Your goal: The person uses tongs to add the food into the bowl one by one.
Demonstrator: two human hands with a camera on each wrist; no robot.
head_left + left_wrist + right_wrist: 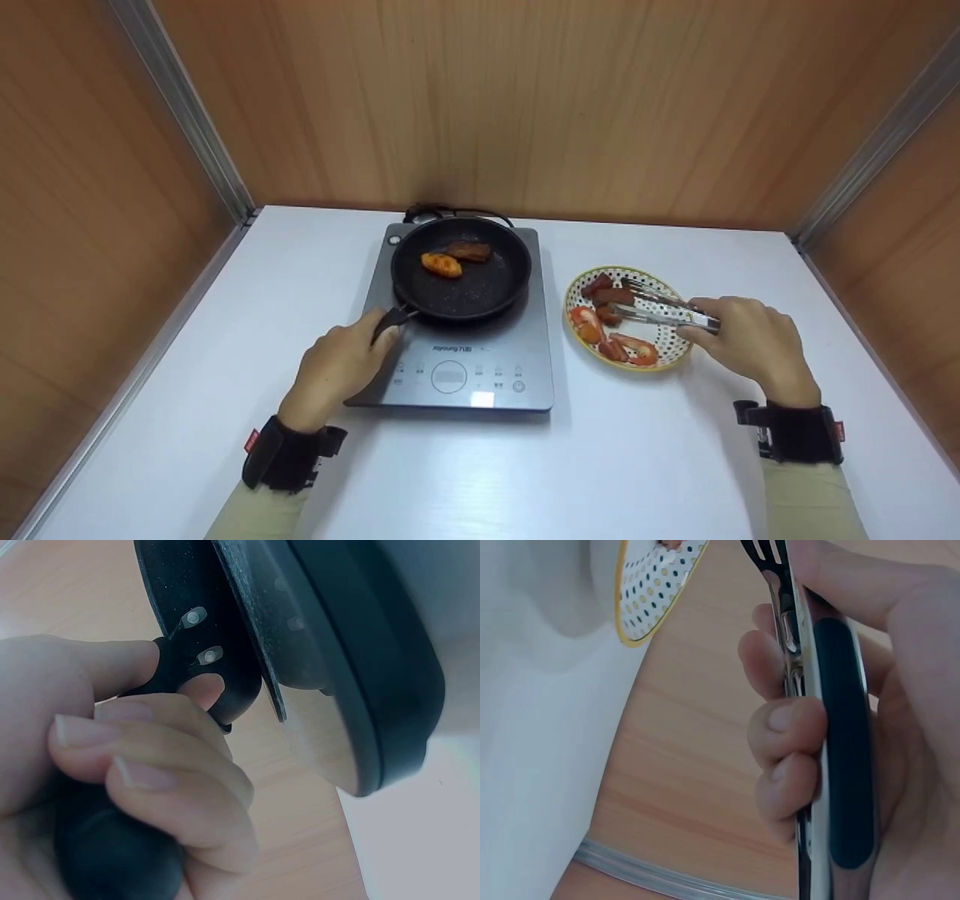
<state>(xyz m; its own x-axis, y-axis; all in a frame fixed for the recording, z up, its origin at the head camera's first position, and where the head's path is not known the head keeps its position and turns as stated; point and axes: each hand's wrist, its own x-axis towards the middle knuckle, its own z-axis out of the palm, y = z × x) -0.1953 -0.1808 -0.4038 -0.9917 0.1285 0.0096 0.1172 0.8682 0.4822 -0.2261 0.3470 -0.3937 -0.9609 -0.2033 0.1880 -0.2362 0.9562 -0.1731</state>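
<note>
My left hand [337,369] grips the black handle [112,847] of a frying pan [465,296], its fingers curled round it in the left wrist view. Inside the pan lie a yellow-orange browned piece of food [441,265] and a dark brown piece [469,251]. My right hand [750,341] holds metal tongs [845,742] with dark inlaid grips. The ends of the tongs reach over a dotted, yellow-rimmed plate [679,352], at brown pieces of food [613,297]. Whether they pinch a piece I cannot tell. Shrimp [636,349] lie toward the plate's near side.
Beneath the pan is a grey induction cooker [480,360] with a touch panel at its near side. A black cable [480,213] runs behind it. Wooden panels [525,112] enclose the white table [480,480] at the back and both sides.
</note>
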